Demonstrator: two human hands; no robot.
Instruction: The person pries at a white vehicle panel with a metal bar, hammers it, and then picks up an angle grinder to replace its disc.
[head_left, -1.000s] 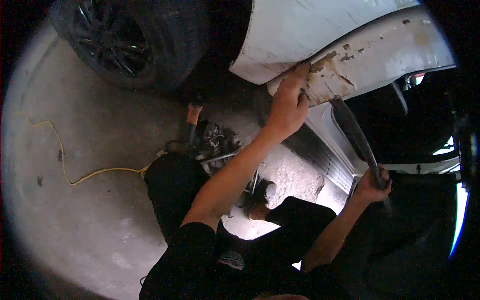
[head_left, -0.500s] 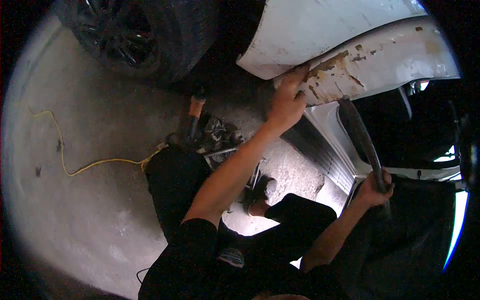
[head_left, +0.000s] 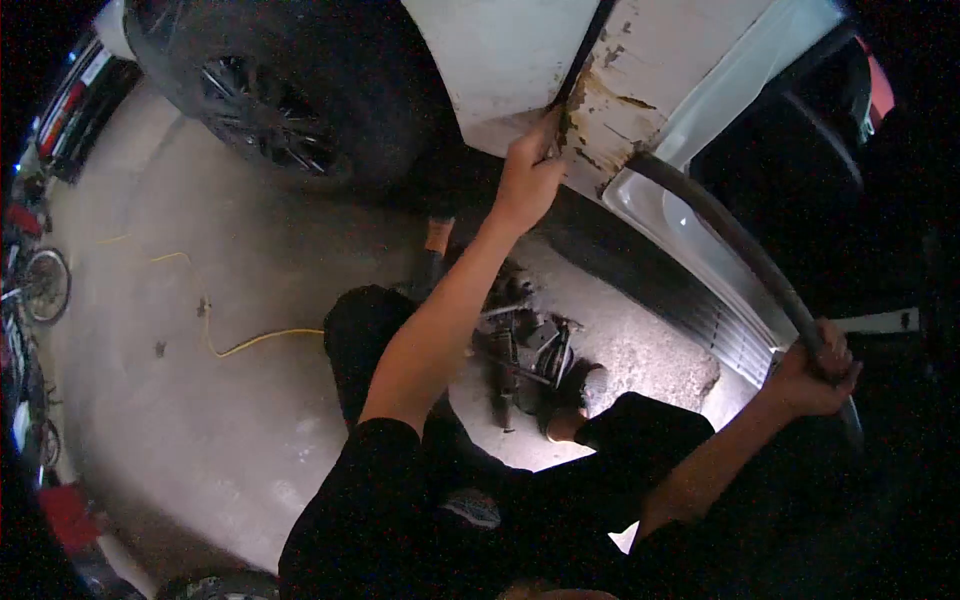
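My left hand [head_left: 530, 185] reaches up to the white car panel with peeling paint and rust [head_left: 625, 95]. Its fingers close around the edge by the dark seam between this panel and the smooth white panel [head_left: 510, 65]; the fingertips are partly hidden there. A long, dark, curved bar [head_left: 735, 235] is gripped in my right hand [head_left: 815, 372], which wraps round it near its lower end. The bar's far end overlaps the rusty panel's edge, to the right of my left hand.
A large black wheel [head_left: 270, 110] stands at upper left. Tools and metal parts [head_left: 530, 345] lie on the concrete floor [head_left: 230, 420] between my legs. A yellow cord [head_left: 265, 338] crosses the floor. The dark ribbed sill [head_left: 690, 300] runs along the car. Bicycles [head_left: 45, 285] line the far left.
My view has turned, and the car panels appear steeper and farther left. My right hand and the bar have shifted right in view. Both hands keep their holds.
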